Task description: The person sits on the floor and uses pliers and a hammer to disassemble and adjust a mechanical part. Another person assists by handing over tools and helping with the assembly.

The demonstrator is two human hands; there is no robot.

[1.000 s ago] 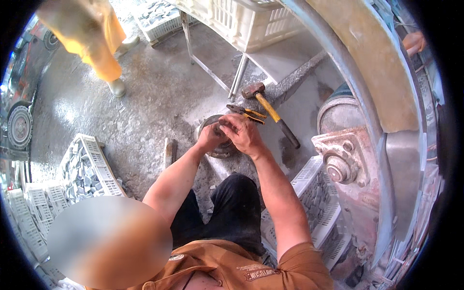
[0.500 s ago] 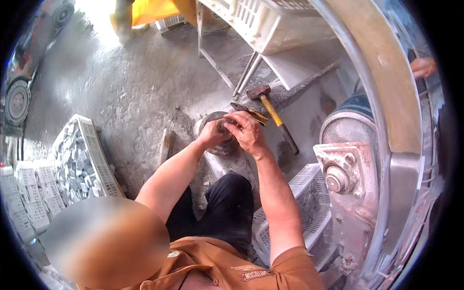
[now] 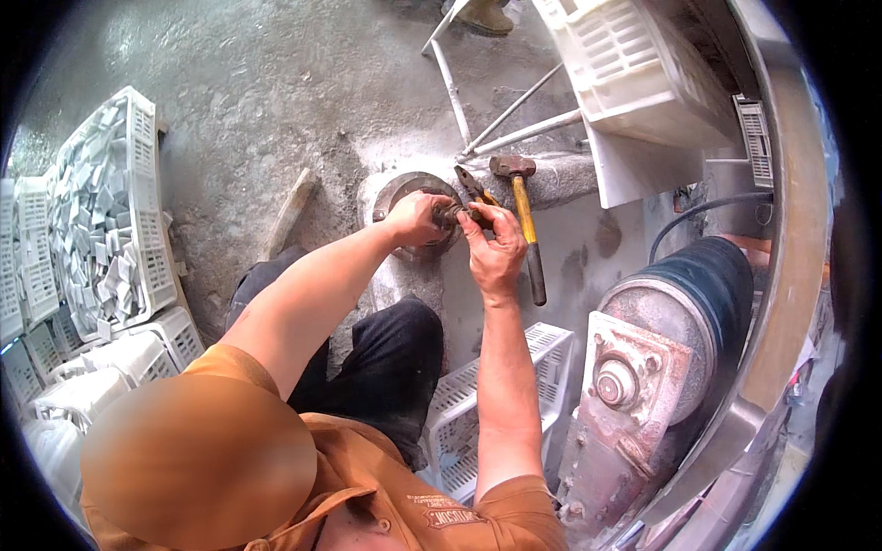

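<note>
A small dark metal part, its exact kind unclear, is held between my hands above a round metal flange-like base. My left hand is closed around its left end. At the other end, the thumb and fingers of my right hand pinch it, partly hiding it. Just beyond my right hand lie pliers with yellow-and-black handles. Beside them rests a sledgehammer with a rusty head and a yellow-and-black handle.
White crates of grey tile-like pieces stand at left. Another white crate sits by my right arm. A roller with a rusty bearing block stands at right. A white crate on a frame is ahead; a wood piece lies left.
The view has shifted, bringing the roller and left-hand crates further in. My hands have moved slightly apart, and the dark part now shows between them. Pliers and hammer still lie beside the base.
</note>
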